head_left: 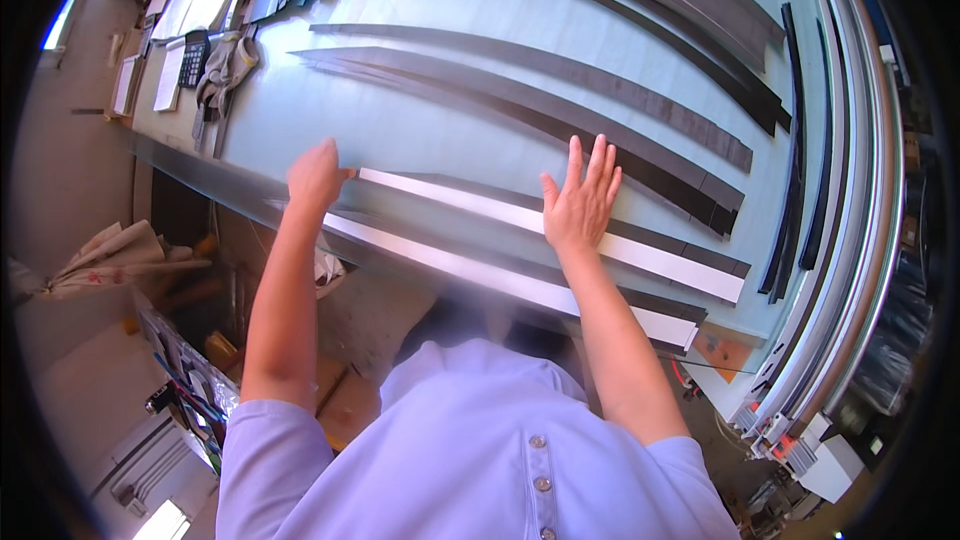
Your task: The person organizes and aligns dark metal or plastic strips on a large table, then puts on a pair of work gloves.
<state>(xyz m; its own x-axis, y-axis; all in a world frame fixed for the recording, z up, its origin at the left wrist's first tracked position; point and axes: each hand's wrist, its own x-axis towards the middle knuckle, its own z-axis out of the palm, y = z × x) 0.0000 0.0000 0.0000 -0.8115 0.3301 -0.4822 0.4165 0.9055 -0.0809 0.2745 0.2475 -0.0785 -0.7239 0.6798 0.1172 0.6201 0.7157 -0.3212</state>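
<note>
Two long dark strips, each faced with a white band, lie side by side near the table's front edge. My right hand (580,202) rests palm down across the farther white-banded strip (660,262), its fingers stretched out and spread. At that strip's left end my left hand (315,176) is closed, and a small brownish bit shows beside its fingers. What those fingers pinch is hidden. The nearer white-banded strip (460,265) runs below both hands and passes behind my right forearm. Just beyond my right fingertips lie more dark grey strips (520,105).
A pale glass-topped table (270,100) carries a stack of dark strips (640,0) at the back. Near its left edge sit a calculator (194,58), papers (170,75) and grey gloves (225,75). Black strips (790,160) and a long metal rail (850,180) line the right side.
</note>
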